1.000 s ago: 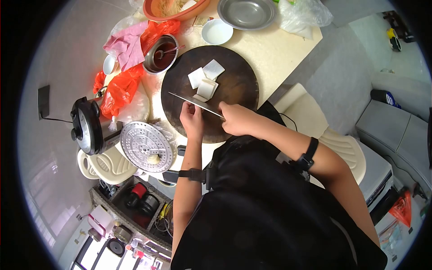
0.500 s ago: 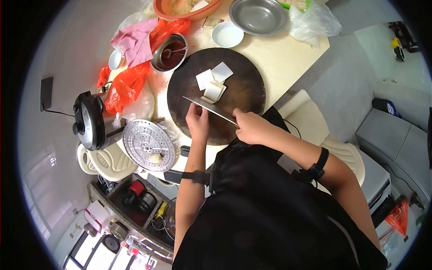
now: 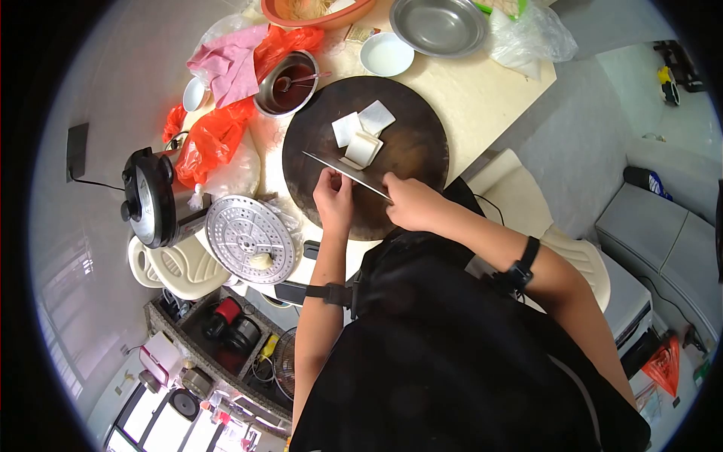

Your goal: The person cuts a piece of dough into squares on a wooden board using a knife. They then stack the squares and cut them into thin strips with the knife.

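My right hand [image 3: 412, 203] grips the handle of a broad-bladed kitchen knife [image 3: 348, 174], held across the dark round chopping board [image 3: 410, 154]. My left hand [image 3: 334, 199] is closed, with its fingertips bent close to the near side of the blade. Whatever those fingers hold, if anything, is hidden from view. Just beyond the blade lie several flat, white, square-cut pieces [image 3: 363, 149], some overlapping. The piece nearest the blade is partly covered by it.
Left of the board are a steel pot of dark red liquid [image 3: 286, 96], red plastic bags [image 3: 215, 147], a perforated steamer plate [image 3: 233, 230] and an electric cooker [image 3: 151, 200]. A white bowl [image 3: 387, 54], steel basin [image 3: 439, 26] and orange basin [image 3: 320, 16] stand behind.
The knife and my right hand have shifted slightly left and away from me over the board. My left hand stays near the blade, and the white pieces lie as before.
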A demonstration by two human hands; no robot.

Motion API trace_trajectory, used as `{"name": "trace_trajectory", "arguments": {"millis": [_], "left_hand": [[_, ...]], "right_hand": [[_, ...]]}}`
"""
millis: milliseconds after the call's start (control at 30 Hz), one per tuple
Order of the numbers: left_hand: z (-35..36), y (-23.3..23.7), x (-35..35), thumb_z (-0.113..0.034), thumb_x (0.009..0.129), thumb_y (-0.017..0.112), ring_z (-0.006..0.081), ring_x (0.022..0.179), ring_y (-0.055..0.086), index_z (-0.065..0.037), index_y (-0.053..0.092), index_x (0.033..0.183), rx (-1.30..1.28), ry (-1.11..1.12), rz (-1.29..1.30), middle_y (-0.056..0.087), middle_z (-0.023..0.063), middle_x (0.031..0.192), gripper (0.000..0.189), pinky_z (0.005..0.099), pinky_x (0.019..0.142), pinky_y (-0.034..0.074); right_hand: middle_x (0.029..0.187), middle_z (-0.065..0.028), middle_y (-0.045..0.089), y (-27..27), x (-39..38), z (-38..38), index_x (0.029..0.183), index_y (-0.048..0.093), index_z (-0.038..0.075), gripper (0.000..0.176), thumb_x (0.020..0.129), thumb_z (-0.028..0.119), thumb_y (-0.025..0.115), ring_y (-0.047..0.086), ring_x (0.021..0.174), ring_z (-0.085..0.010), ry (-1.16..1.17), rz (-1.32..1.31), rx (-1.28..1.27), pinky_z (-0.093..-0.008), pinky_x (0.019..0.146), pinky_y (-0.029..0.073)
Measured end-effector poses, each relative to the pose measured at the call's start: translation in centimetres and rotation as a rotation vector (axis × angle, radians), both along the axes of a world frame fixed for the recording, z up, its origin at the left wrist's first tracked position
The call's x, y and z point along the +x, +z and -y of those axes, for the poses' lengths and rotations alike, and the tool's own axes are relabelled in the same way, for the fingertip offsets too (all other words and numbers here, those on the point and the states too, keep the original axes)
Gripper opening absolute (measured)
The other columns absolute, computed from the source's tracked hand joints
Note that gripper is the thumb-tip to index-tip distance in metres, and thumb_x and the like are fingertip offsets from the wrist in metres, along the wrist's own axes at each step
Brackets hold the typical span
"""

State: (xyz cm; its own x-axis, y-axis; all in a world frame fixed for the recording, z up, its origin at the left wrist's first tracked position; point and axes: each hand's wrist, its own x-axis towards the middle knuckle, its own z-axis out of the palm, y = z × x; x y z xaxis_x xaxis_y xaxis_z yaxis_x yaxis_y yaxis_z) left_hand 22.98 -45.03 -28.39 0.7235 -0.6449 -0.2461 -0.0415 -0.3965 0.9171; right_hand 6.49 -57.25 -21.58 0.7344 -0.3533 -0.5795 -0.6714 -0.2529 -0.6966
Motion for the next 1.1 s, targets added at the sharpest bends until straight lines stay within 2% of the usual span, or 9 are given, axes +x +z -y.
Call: {"name": "trace_trajectory", "arguments": {"millis": [167, 300, 533, 667, 767, 900, 1033, 1100], "left_hand": [[0.1, 0.4, -0.1, -0.009, 0.105, 0.069, 0.0128, 0.084, 0.073, 0.006, 0.065, 0.104, -0.015, -0.006, -0.02, 0.076, 0.0094, 0.091, 0.015, 0.0281, 0.079, 0.057], [0.0, 0.1, -0.1, -0.008, 0.105, 0.068, 0.0118, 0.084, 0.072, 0.006, 0.065, 0.104, -0.04, 0.014, -0.088, 0.076, 0.0087, 0.091, 0.014, 0.0279, 0.078, 0.056], [0.1, -0.4, 0.0, -0.007, 0.106, 0.067, 0.0105, 0.079, 0.07, 0.003, 0.064, 0.101, -0.036, -0.004, -0.072, 0.072, 0.0052, 0.087, 0.012, 0.0261, 0.074, 0.055], [0.3, -0.7, -0.1, -0.006, 0.106, 0.066, 0.0101, 0.078, 0.069, 0.003, 0.063, 0.102, -0.045, 0.003, -0.066, 0.071, 0.0043, 0.087, 0.01, 0.0258, 0.073, 0.054], [0.4, -1.1, -0.5, -0.006, 0.105, 0.067, 0.0096, 0.076, 0.068, 0.002, 0.063, 0.101, -0.048, 0.018, -0.052, 0.069, 0.0032, 0.085, 0.01, 0.0253, 0.072, 0.054], [0.6, -1.5, -0.5, -0.007, 0.104, 0.067, 0.0084, 0.074, 0.064, 0.001, 0.065, 0.101, -0.066, 0.042, -0.003, 0.067, 0.0017, 0.082, 0.009, 0.025, 0.069, 0.051], [0.3, -2.0, -0.3, -0.008, 0.104, 0.067, 0.0075, 0.073, 0.062, -0.001, 0.065, 0.101, -0.054, 0.027, 0.049, 0.066, 0.0011, 0.082, 0.009, 0.0248, 0.068, 0.049], [-0.2, -3.5, 0.2, -0.009, 0.104, 0.067, 0.0076, 0.073, 0.062, -0.001, 0.064, 0.101, -0.049, 0.015, 0.076, 0.067, 0.0011, 0.082, 0.009, 0.0245, 0.068, 0.049]], "right_hand": [[0.098, -0.0291, 0.074, 1.7, -3.8, -0.6, 0.126, 0.053, -0.003, 0.037, 0.092, 0.006, 0.064, 0.072, 0.097, -0.0481, -0.025, -0.009, 0.038, -0.0545, 0.087, 0.057], [0.099, -0.0293, 0.074, 1.2, -3.3, -0.6, 0.127, 0.054, -0.003, 0.038, 0.092, 0.006, 0.065, 0.072, 0.099, -0.0483, -0.034, -0.009, 0.043, -0.0545, 0.088, 0.057], [0.103, -0.0281, 0.074, -5.1, 0.4, -0.6, 0.13, 0.057, -0.002, 0.042, 0.09, 0.007, 0.066, 0.072, 0.102, -0.0472, -0.071, 0.043, 0.006, -0.0544, 0.092, 0.056], [0.106, -0.0272, 0.075, -5.2, -0.3, -0.1, 0.13, 0.06, 0.0, 0.042, 0.09, 0.009, 0.066, 0.072, 0.104, -0.0458, -0.077, 0.087, 0.015, -0.0529, 0.092, 0.057], [0.113, -0.0267, 0.075, -5.1, -0.9, 0.4, 0.13, 0.062, 0.0, 0.042, 0.09, 0.013, 0.068, 0.072, 0.109, -0.0451, -0.094, 0.09, 0.091, -0.0518, 0.095, 0.057], [0.113, -0.029, 0.074, -3.9, -1.6, 1.5, 0.131, 0.063, -0.002, 0.044, 0.09, 0.015, 0.067, 0.073, 0.109, -0.0445, -0.162, 0.106, 0.203, -0.0496, 0.094, 0.057], [0.097, -0.0274, 0.075, 1.0, -2.6, 3.4, 0.133, 0.06, -0.004, 0.047, 0.09, 0.015, 0.066, 0.075, 0.085, -0.04, -0.209, 0.005, 0.307, -0.0477, 0.076, 0.059], [0.089, -0.025, 0.073, 1.3, -3.4, 3.4, 0.134, 0.059, -0.004, 0.047, 0.091, 0.014, 0.065, 0.073, 0.07, -0.0355, -0.209, 0.044, 0.238, -0.0461, 0.064, 0.057]]}}
